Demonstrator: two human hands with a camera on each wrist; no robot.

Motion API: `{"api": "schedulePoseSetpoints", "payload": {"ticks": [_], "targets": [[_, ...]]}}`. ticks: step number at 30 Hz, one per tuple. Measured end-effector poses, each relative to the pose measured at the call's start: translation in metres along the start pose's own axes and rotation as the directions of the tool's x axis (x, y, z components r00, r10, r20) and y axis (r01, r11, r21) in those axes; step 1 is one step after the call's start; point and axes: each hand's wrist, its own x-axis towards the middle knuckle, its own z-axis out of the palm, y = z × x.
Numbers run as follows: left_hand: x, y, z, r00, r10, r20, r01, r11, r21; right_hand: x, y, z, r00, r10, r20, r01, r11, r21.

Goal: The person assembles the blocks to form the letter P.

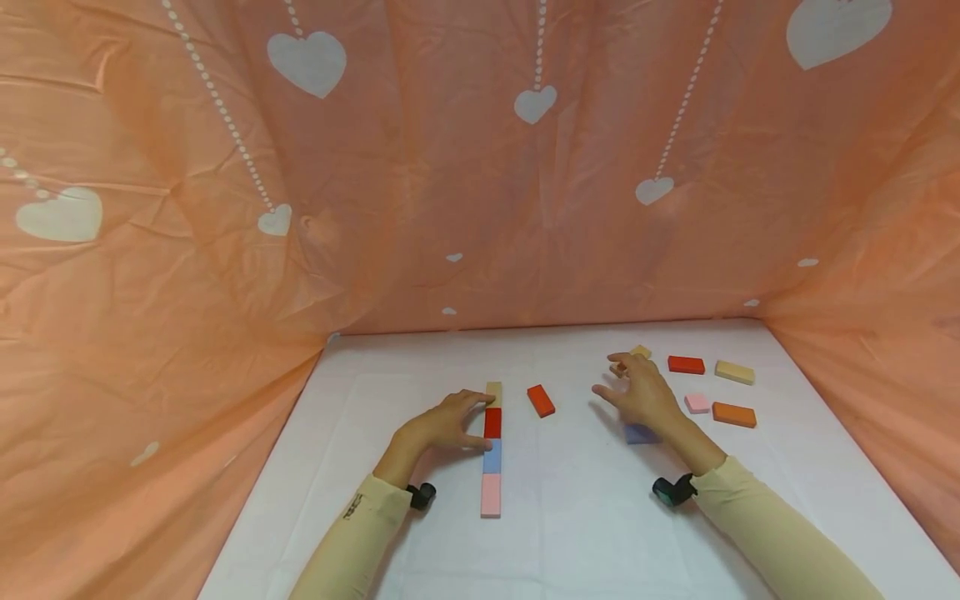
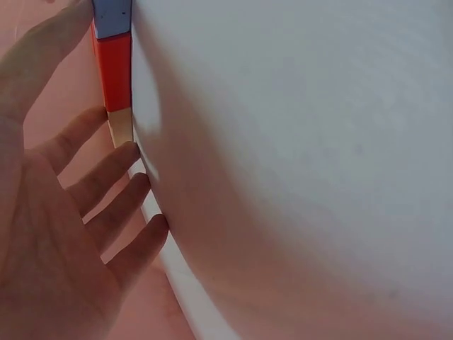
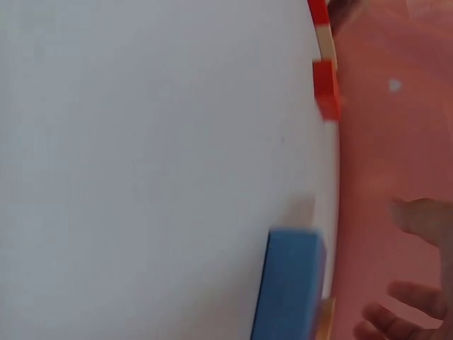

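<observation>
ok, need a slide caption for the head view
Left hand touching an end-to-end row of four blocks, while the right hand hovers empty near a separate blue block.

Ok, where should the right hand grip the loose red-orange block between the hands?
Probably pinch the red-orange block mid-length across its long sides, from above and the right: it lies flat and aslant, nothing touching either long side. The empty right hand is on that side; the left hand and block row are opposite.

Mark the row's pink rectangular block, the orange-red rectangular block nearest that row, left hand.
Pink rectangular block [image 1: 491,496]: head view, top face centre.
Orange-red rectangular block [image 1: 540,400]: head view, top face centre.
Left hand [image 1: 444,422]: head view, back of hand.
</observation>
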Motion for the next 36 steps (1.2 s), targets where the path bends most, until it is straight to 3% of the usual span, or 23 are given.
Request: {"api": "schedulePoseSetpoints", "payload": {"ticks": [8, 17, 36], "targets": [[0.000, 0.001, -0.001, 1.000, -0.017, 0.000, 0.017, 1.000, -0.003, 0.005, 0.011, -0.016, 0.991, 0.132, 0.019, -0.132, 0.991, -0.007], [-0.001, 0.003, -0.002, 1.000, -0.014, 0.000, 0.014, 1.000, 0.010, 0.014, 0.030, -0.022, 0.981, 0.185, 0.054, -0.188, 0.981, 0.050], [0.002, -0.001, 0.000, 1.000, -0.015, -0.001, 0.015, 1.000, 0.000, 0.029, 0.043, -0.020, 0.948, 0.285, 0.139, -0.285, 0.958, -0.020]]}}
